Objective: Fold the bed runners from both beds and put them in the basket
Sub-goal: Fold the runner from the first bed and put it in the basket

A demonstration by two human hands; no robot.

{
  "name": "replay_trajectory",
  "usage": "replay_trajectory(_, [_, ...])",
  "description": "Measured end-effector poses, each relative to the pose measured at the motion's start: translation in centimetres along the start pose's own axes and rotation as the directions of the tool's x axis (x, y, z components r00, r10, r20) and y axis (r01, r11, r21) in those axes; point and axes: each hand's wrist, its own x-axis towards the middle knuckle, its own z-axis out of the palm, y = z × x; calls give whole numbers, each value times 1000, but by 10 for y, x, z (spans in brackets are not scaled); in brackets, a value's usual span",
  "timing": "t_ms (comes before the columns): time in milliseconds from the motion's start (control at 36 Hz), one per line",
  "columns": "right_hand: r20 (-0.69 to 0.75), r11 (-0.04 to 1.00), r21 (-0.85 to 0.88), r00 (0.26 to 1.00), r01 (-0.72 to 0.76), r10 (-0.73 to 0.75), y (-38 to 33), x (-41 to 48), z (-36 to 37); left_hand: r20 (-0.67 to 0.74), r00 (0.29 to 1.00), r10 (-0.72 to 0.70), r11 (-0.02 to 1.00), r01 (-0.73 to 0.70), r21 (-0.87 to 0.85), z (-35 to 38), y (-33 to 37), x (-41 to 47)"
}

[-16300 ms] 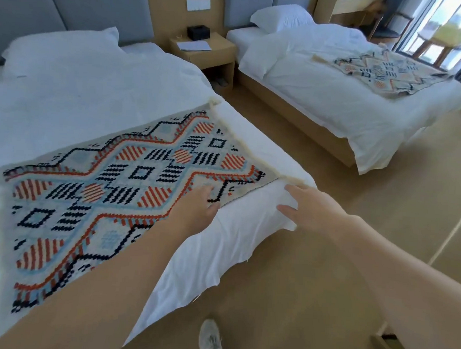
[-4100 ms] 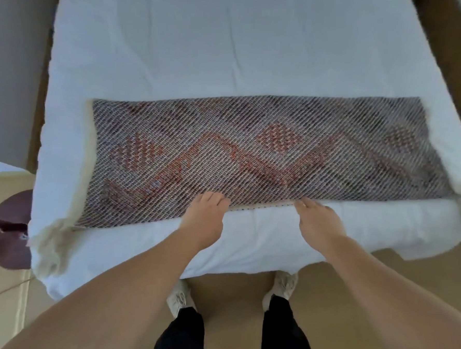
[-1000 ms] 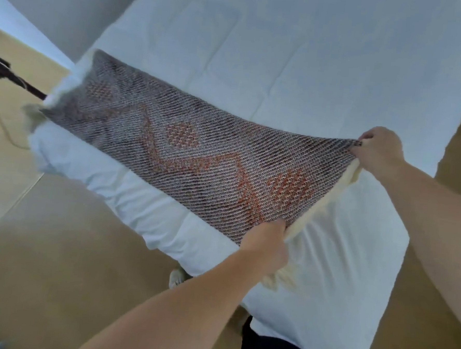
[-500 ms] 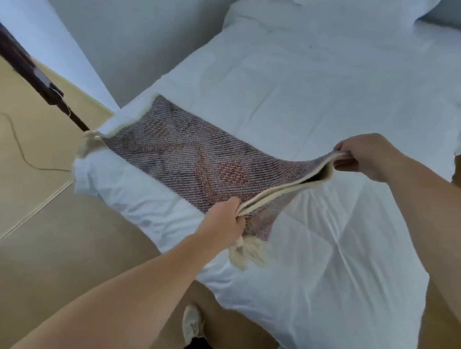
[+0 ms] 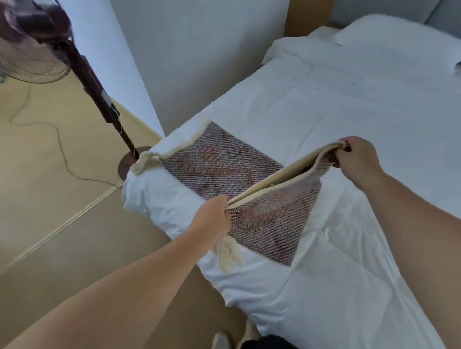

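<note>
Got my left hand (image 5: 213, 213) and right hand (image 5: 355, 160) pinching the bed runner (image 5: 219, 160) end corners, so I'd carry them left to the far end, edges matched.

Bright, soft, even light with a cool cast on the white duvet (image 5: 375, 124); no hard glare, only faint shading in its creases and a dim band of floor (image 5: 56, 266) along the bed's near edge. Standing fan (image 5: 30, 32) at upper left is smeared by motion blur; wide-angle lens bends wall (image 5: 193, 50) edges and stretches both forearms toward the bottom corners; bed runner (image 5: 224, 163) weave reads fairly sharp; slight compression softness overall.
</note>
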Motion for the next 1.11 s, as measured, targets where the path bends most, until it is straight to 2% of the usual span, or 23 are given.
replay_trajectory(139, [-12,992,-91,996,84,-85,-14,27,22,-16,999,-33,999,33,0,-11,-10,22])
replay_trajectory(444, [8,983,-83,986,166,-166,-45,93,64,-71,991,-111,992,115,53,-36,-27,84])
replay_trajectory(556, [13,986,-41,987,163,-162,-57,114,89,-88,989,-120,991,125,53,-45,-43,105])
replay_trajectory(833, [15,988,-92,992,126,-125,-84,170,179,-83,979,-186,982,181,-60,-60,-121,189])
replay_trajectory(1000, [-17,981,-180,997,77,-81,-99,220,272,75,981,-176,981,182,-71,-68,-200,269])
replay_trajectory(1111, [13,968,-245,998,59,-57,-107,252,341,191,956,-223,969,239,-65,-67,-251,310])
